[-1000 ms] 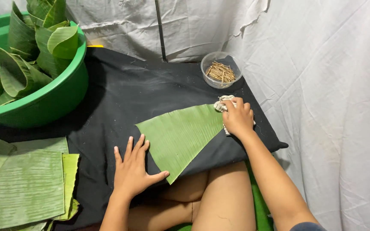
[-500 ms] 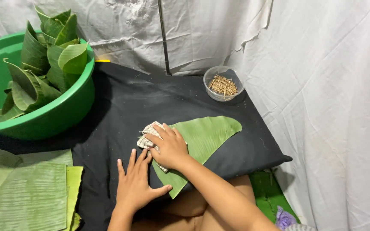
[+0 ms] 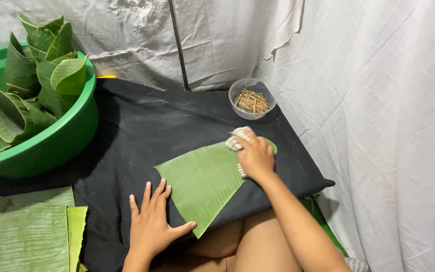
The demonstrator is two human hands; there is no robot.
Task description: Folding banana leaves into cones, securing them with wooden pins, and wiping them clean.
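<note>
On the black cloth point(image 3: 142, 131), the right hand point(image 3: 256, 157), clenching a rag point(image 3: 236, 139), is wiping back toward the banana leaf piece's point(image 3: 202, 184) far corner; the left hand point(image 3: 152, 226), open, is pinning its near edge.

1. I see no package, label, sign or screen anywhere in my view.
2. Nothing near either of my hands carries a printed wrapper, a sticker or a display.
</note>
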